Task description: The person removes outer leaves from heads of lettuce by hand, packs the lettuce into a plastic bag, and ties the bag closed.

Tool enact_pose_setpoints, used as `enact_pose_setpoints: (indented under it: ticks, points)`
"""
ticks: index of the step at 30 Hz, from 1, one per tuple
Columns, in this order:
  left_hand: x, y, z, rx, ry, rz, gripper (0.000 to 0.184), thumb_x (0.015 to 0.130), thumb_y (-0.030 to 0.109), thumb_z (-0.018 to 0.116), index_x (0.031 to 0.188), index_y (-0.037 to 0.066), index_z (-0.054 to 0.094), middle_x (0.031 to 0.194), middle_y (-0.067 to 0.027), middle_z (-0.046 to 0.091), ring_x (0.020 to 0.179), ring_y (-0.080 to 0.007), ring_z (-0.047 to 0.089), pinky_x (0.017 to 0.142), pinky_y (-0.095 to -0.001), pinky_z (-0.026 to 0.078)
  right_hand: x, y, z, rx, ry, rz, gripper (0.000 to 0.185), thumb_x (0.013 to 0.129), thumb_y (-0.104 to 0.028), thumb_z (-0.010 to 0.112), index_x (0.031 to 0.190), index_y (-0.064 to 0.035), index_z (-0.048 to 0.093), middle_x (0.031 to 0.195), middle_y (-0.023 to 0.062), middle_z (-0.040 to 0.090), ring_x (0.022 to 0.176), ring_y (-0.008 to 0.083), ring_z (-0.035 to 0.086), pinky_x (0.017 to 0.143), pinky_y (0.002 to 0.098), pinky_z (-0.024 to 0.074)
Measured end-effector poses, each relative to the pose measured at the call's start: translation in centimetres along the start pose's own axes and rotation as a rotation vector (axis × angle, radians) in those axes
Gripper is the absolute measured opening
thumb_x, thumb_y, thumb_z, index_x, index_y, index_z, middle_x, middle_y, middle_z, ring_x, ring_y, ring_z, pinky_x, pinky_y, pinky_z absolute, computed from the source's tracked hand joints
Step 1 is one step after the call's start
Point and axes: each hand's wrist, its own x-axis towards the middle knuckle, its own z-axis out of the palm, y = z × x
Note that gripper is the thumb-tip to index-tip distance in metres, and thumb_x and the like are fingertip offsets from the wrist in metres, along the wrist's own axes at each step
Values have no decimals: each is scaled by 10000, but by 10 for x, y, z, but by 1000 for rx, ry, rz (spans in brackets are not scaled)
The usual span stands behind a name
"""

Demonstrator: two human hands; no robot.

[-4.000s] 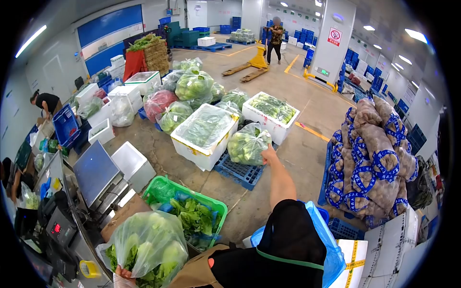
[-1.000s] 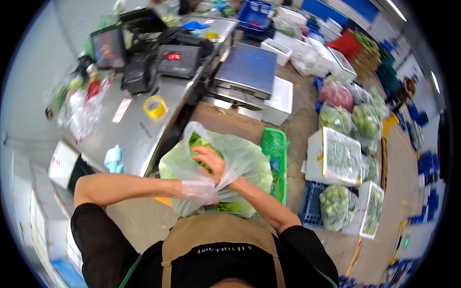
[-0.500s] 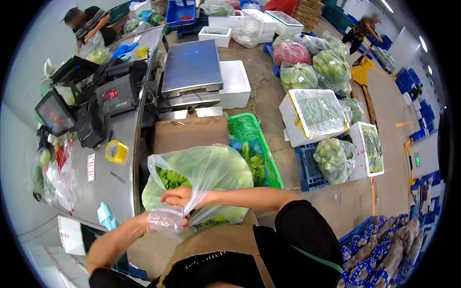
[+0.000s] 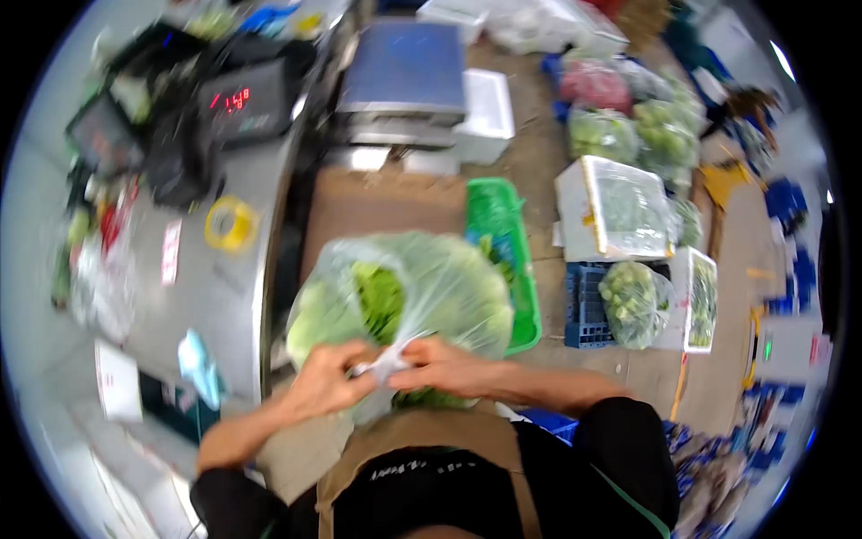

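A large clear plastic bag (image 4: 458, 274) full of leafy green vegetables (image 4: 380, 301) is in front of my body, its top gathered and twisted into a narrow neck. My left hand (image 4: 334, 377) is closed on the left side of this neck. From the other side my right hand (image 4: 440, 366) pinches the same gathered plastic, close to the left fingers. Darker leaves show under my right hand, near my tan apron (image 4: 422, 436). What supports the bag is hidden beneath it.
Left is a metal table (image 4: 220, 305) with yellow tape (image 4: 231, 225) and a lit weight display (image 4: 238, 101). Ahead are a brown board (image 4: 386, 202) and a blue-topped platform scale (image 4: 404, 67). To the right stand a green basket (image 4: 530, 310), foam boxes (image 4: 579, 211) and bagged vegetables (image 4: 628, 305).
My hands have gone from gathering the loose bag mouth to gripping its tightly twisted neck from both sides. The wide plastic at my left wrist is off it. The view has shifted and blurred.
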Motion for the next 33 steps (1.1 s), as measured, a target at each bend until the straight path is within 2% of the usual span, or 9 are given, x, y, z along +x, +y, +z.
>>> enact_pose_setpoints:
  ticks: [2, 5, 9, 12, 17, 20, 25, 28, 33]
  points:
    - [8, -3, 0, -18, -45, 80, 185, 704, 130, 666, 838, 3, 649, 693, -153, 640, 583, -206, 617, 562, -346, 486, -6, -6, -4, -169, -43, 96, 375, 813, -169, 720, 1111, 11, 580, 979, 57, 633, 793, 112, 571, 692, 252, 451]
    - [27, -47, 1, -93, -16, 44, 151, 680, 93, 644, 803, 4, 639, 583, -93, 578, 506, -147, 542, 497, -306, 436, -5, 22, -15, 193, -21, 212, 414, 807, -121, 713, 1170, 1, 554, 1093, 91, 622, 1002, 180, 583, 901, 344, 452]
    - [23, -96, 16, -206, 53, -47, 125, 669, 43, 646, 788, 10, 627, 518, -7, 505, 495, -56, 450, 459, -242, 355, -2, 70, -6, 782, 164, 117, 404, 812, -190, 702, 1161, -27, 580, 1111, 103, 616, 1079, 251, 544, 952, 404, 397]
    - [16, -94, 12, -225, 125, -105, 119, 668, 36, 640, 782, 7, 623, 513, 5, 497, 480, -48, 428, 449, -240, 338, -1, 65, -13, 677, 122, 87, 304, 821, -171, 698, 1085, -41, 621, 1024, 69, 630, 943, 189, 563, 861, 323, 416]
    - [14, -76, -3, -223, -3, -87, 127, 723, 49, 628, 836, -6, 625, 527, -10, 517, 471, -63, 435, 458, -248, 355, 9, 9, -18, -212, 193, 70, 228, 825, -118, 708, 995, 29, 671, 891, 27, 649, 774, 46, 539, 651, 196, 419]
    - [13, -74, -3, -201, -89, -1, 167, 771, 82, 645, 907, -15, 645, 594, -66, 592, 508, -94, 495, 491, -267, 399, 20, 4, -10, -398, 319, 139, 188, 816, -112, 716, 944, 18, 671, 820, 16, 633, 711, 64, 538, 629, 201, 420]
    - [18, -53, -18, -179, -202, 142, 201, 816, 114, 640, 944, -39, 666, 782, -229, 660, 601, -234, 619, 557, -352, 462, 7, -7, 20, 409, 261, 132, 116, 819, -111, 694, 858, -30, 621, 746, 25, 579, 715, 123, 537, 675, 266, 429]
    - [28, -67, -14, -274, -157, 203, 176, 854, 137, 657, 910, -29, 669, 684, -98, 656, 565, -118, 546, 528, -282, 431, 0, 2, 26, 715, 333, 53, 91, 827, -88, 622, 781, -56, 550, 699, 47, 524, 750, 156, 513, 717, 322, 415]
    - [40, -129, 3, -570, -196, -223, 148, 842, 126, 651, 849, -19, 680, 578, -36, 556, 520, -87, 500, 482, -258, 378, 7, 60, -5, 968, 562, 2, 276, 799, -57, 571, 603, -85, 378, 566, 58, 389, 728, 229, 479, 743, 358, 406]
